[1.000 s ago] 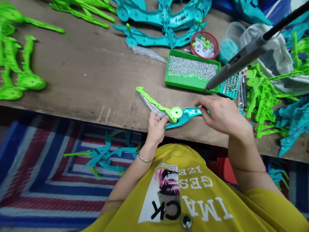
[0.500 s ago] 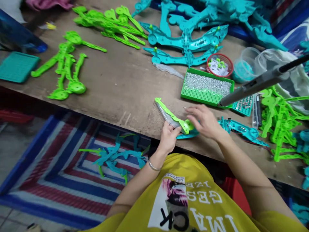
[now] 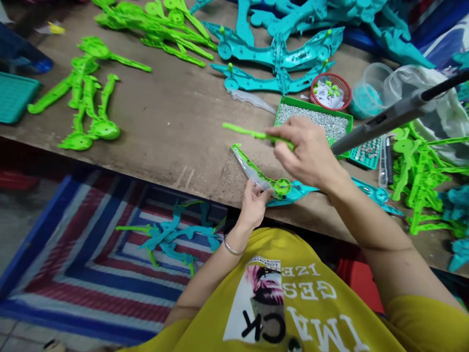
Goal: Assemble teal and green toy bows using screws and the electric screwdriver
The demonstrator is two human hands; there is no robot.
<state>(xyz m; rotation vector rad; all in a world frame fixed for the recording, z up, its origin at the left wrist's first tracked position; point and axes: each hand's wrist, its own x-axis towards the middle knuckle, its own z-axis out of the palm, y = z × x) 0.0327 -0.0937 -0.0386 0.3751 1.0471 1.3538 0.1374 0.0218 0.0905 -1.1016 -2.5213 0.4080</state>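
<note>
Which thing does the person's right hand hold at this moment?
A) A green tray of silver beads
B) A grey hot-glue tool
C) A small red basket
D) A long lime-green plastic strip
D: the right hand pinches the long lime-green plastic strip by one end.

Mustard-yellow short-sleeve T-shirt point(image 3: 278, 288). Chest print upside down from head view: white panel point(image 3: 249, 303) with pink-and-black photo, black lettering, large white block letters point(image 3: 311, 308). Small dark round item point(image 3: 294, 344) at bottom edge of view, cut off, type unclear. Thin silver bangle point(image 3: 230, 247) on left wrist. Loose right sleeve point(image 3: 421, 325). Left hand point(image 3: 254, 205), right hand point(image 3: 308, 151) bare; forearms uncovered.
</note>
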